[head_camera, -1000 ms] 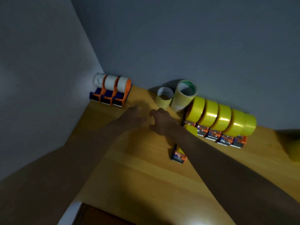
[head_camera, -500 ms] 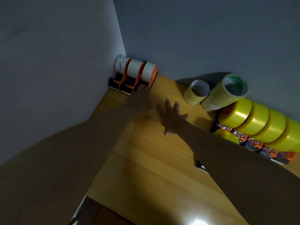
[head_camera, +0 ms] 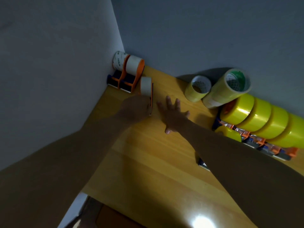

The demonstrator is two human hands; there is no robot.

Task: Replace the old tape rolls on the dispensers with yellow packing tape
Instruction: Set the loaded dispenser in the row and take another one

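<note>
Head view: a wooden table (head_camera: pixel 148 162) set in a wall corner is seen from above, in dim light.
Left hand: the left hand (head_camera: pixel 136 107) is curled round the base of one dispenser (head_camera: pixel 148 91), whose pale old roll (head_camera: pixel 145 85) is seen just above the knuckles; the fingertips are hidden, so the exact grip cannot be told.
Right hand: the right hand (head_camera: pixel 174 114) is laid over the table just beside the held dispenser, fingers straight and spread, nothing held.
Old-roll dispensers: two more orange dispensers (head_camera: pixel 126 74) with whitish rolls are stood in the corner, close behind the held one.
Yellow supply: two loose yellow rolls (head_camera: pixel 218 89) are leaned against the back wall; a row of dispensers already loaded with yellow tape (head_camera: pixel 259 122) is lined up at the right, well apart from the held one.
Step in hand: one old-roll dispenser is judged to be singled out from the corner group for stripping.
Next move: the pale roll is to be slid off its hub, which calls for a steadying grip by the left hand and a pull by the right, after which a loose yellow roll is to be fetched.
</note>
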